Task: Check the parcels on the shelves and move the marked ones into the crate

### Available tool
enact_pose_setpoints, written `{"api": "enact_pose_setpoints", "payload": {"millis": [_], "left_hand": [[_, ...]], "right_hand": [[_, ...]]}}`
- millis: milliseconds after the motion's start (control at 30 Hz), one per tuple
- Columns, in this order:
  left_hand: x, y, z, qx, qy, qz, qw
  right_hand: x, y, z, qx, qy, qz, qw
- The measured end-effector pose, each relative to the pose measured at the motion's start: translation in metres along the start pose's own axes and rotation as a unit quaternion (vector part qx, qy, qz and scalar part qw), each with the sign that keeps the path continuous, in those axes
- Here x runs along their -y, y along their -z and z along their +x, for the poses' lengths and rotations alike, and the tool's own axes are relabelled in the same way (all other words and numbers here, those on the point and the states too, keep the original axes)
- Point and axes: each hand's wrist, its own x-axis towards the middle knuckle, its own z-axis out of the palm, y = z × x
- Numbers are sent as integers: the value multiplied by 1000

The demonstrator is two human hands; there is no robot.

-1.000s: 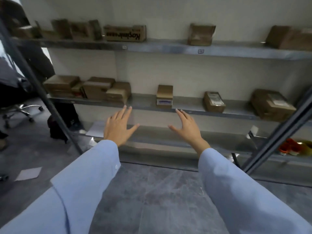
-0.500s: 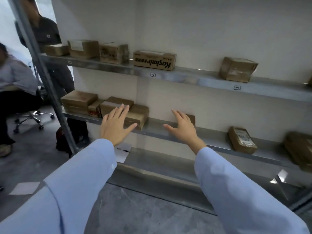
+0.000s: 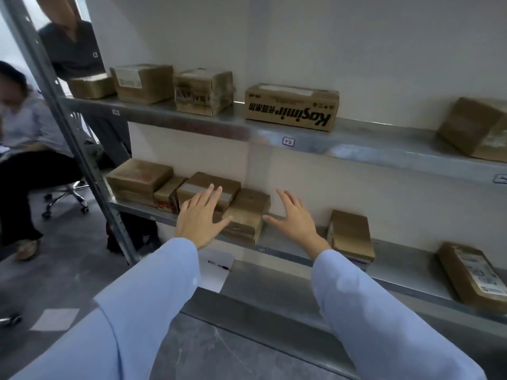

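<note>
Both hands are up in front of the rack, below the Kasimir box point(image 3: 292, 106). The left hand point(image 3: 199, 218) is flat, fingers spread, holding nothing, over the bunch of brown parcels point(image 3: 140, 178) one shelf down and left of that box. The right hand point(image 3: 296, 219) is spread and empty too, straight below the box. A small parcel point(image 3: 247, 215) sits between them. Can't tell if either hand touches cardboard.

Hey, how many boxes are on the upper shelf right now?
5: a small box at the far left, a labelled box beside it, a taped box next, the Kasimir box mid-shelf, an angled box at the right edge. More may sit out of frame.
</note>
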Motion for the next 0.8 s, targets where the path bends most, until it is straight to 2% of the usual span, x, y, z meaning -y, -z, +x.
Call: {"api": "enact_pose_setpoints", "payload": {"millis": [400, 567, 800], "left_hand": [[51, -94, 57, 134, -46, -71, 987], [68, -126, 73, 175, -70, -96, 977], [61, -142, 72, 179, -87, -169, 965]], "right_hand": [[-8, -92, 53, 56, -107, 15, 993], [-5, -118, 65, 55, -148, 25, 987], [-14, -132, 63, 72, -199, 35, 977]]}}
